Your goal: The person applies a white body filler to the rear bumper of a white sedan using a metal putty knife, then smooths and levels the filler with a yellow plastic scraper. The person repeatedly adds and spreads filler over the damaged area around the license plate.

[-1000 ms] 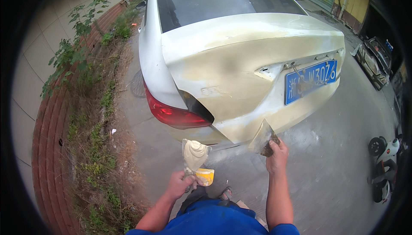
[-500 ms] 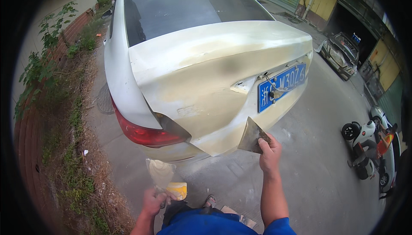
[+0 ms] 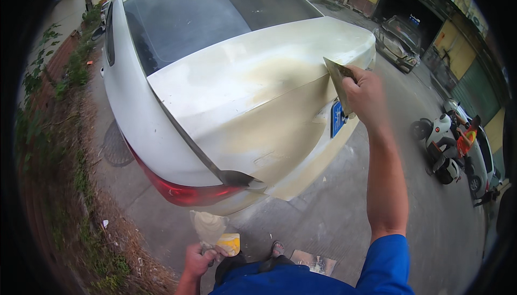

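My right hand (image 3: 367, 97), stretched far forward, grips a flat metal putty spreader (image 3: 336, 75). The spreader's blade stands on edge at the rear lip of a white car's trunk lid (image 3: 226, 88), touching or very close to it. Beige filler patches (image 3: 274, 125) cover much of the trunk's back face. Low at the left, my left hand (image 3: 198, 261) is closed around a putty knife whose wide blade carries a lump of beige putty (image 3: 209, 225). A yellow scraper (image 3: 230, 243) sits in the same hand. My right forearm and fingers partly hide the blue licence plate (image 3: 337, 119).
The red tail light (image 3: 186, 194) wraps the car's near left corner. A stained flat board (image 3: 314, 261) lies on the concrete by my sandalled foot. Weeds (image 3: 94, 230) and a low brick wall run along the left. A person on a white scooter (image 3: 449, 144) is at the right.
My right hand has risen with the spreader from beside the lower bumper to the trunk lid's rear lip. The view has shifted closer over the car. My left hand keeps its hold.
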Motion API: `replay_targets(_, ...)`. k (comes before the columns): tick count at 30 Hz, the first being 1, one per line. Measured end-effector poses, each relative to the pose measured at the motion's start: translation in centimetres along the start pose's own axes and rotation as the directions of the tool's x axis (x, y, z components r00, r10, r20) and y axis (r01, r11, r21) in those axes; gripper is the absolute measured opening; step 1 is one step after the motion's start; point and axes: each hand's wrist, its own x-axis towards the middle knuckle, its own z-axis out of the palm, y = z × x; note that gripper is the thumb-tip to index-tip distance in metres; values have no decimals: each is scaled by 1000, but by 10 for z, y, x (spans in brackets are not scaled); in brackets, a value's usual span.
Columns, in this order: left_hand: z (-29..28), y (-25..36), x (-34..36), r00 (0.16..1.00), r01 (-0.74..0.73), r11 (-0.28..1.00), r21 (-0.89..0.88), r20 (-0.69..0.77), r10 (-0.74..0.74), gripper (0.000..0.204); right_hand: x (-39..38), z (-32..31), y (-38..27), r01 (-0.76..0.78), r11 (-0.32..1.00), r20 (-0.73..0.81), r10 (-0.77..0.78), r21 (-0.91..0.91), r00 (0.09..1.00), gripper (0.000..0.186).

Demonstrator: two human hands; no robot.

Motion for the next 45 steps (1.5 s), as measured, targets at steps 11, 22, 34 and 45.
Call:
replay_targets(11, -30, 36, 34, 977, -55, 998, 7, 209, 52, 56, -145, 64, -96, -164, 769, 150, 89, 618, 985, 26)
replay_targets(22, 118, 57, 79, 872, -93, 947, -306, 434, 226, 27, -263, 59, -16, -35, 174, -80, 609, 984, 789, 24)
replay_targets(34, 265, 51, 85, 872, -90, 995, -47, 479, 101, 17, -346, 18, 62, -157, 518, -299, 686, 841, 664, 26)
replay_targets(45, 307, 18, 104, 898, 137, 963, 231, 382, -219, 28, -401, -68, 198, -38, 125, -87, 849, 991, 521, 25)
